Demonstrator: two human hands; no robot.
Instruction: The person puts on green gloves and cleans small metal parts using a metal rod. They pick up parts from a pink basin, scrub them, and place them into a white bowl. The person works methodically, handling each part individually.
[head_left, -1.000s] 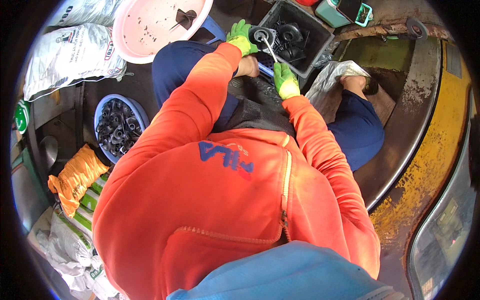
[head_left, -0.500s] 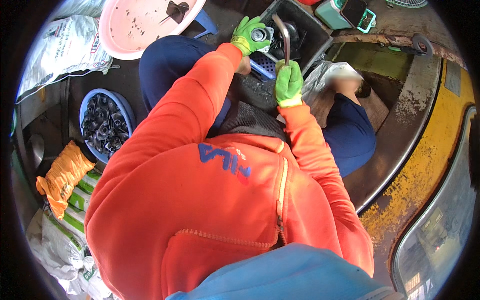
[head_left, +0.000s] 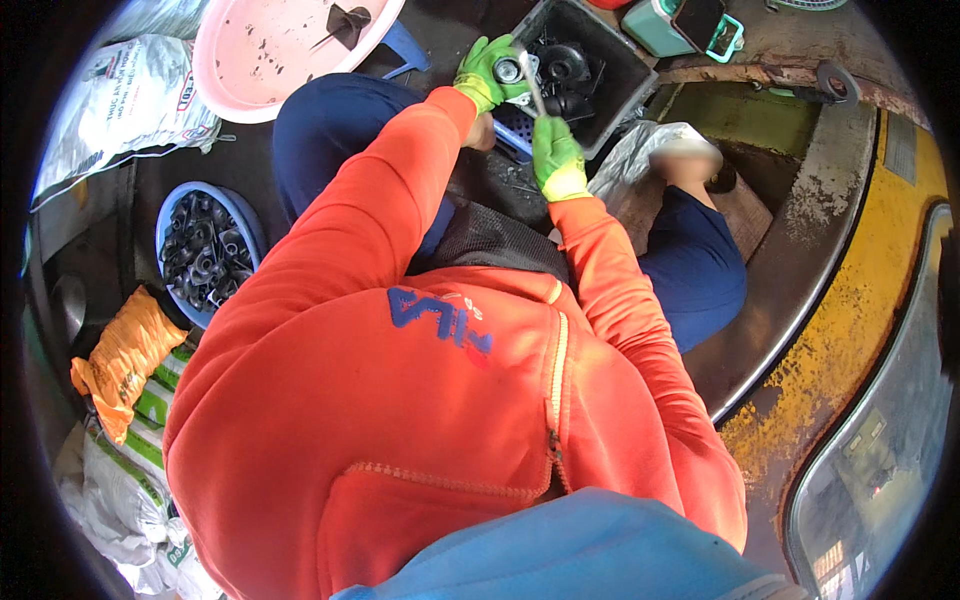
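Note:
My left hand [head_left: 478,82], in a green glove, is closed on a round metal part [head_left: 508,70] with a ring-shaped face turned up. My right hand [head_left: 556,160], gloved in the same green, grips a metal bar [head_left: 534,86] by its lower end. The bar's upper end, bent in the earlier frame, is blurred and lies close beside the metal part; I cannot tell whether they touch. Just beyond both hands is a dark grey crate [head_left: 634,107] holding black round parts [head_left: 568,64]. Under the metal part, a blue perforated surface [head_left: 514,143] shows partly.
A pink basin [head_left: 212,62] stands at the far left. Left of my leg sits a blue tub [head_left: 249,213] full of black parts. An orange bag [head_left: 130,345] and white sacks [head_left: 120,105] line the left side. At the right runs a worn yellow metal edge [head_left: 845,300]. A teal box [head_left: 655,28] stands beyond the crate.
My right hand has moved left, and the bar's upper end has swung down and left to the metal part. My left hand still holds that part in nearly the same place.

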